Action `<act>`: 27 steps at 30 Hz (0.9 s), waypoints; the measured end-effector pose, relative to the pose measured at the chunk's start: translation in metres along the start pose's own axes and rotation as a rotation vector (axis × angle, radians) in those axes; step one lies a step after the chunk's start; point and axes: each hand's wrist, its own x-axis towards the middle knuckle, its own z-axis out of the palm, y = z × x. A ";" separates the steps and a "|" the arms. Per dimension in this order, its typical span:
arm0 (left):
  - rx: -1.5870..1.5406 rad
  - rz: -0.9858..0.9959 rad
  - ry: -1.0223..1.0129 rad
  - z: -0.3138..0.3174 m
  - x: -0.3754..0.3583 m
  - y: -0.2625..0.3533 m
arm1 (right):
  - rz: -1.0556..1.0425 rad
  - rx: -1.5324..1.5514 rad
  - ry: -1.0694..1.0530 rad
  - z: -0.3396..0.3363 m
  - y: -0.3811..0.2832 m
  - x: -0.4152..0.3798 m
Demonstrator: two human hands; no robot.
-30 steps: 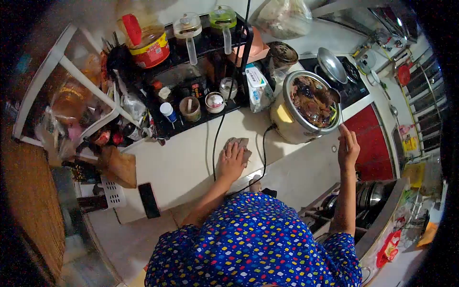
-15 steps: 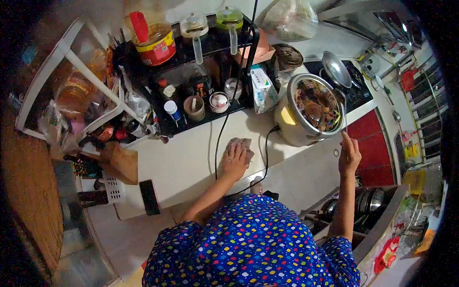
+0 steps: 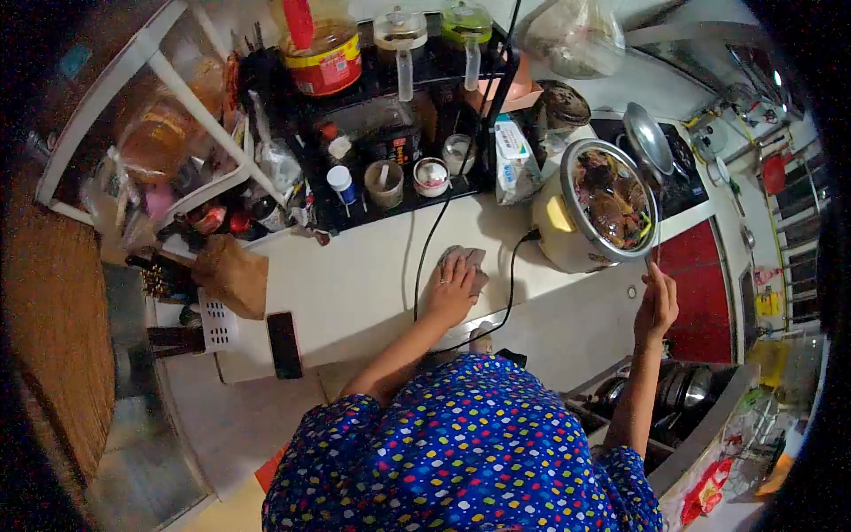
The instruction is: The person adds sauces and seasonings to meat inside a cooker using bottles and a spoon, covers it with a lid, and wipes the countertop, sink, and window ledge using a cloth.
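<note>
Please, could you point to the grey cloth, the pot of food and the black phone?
Grey cloth point(image 3: 480, 259), head view: uncovered right part.
Pot of food point(image 3: 567, 246), head view: outer wall.
Black phone point(image 3: 284, 345), head view: its middle.

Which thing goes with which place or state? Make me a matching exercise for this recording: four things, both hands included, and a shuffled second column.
Column one
1. Phone
2. Left hand
3. Pot
4. Right hand

Column two
A. Gripping a thin handle
B. Dark, lying flat on the white counter
C. Filled with food
D. Resting on a greyish-brown cloth

Right pairs: 1-B, 2-D, 3-C, 4-A
</note>
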 end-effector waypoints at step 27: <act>-0.004 -0.007 -0.073 0.011 0.005 0.001 | 0.176 0.397 0.130 0.022 -0.028 -0.007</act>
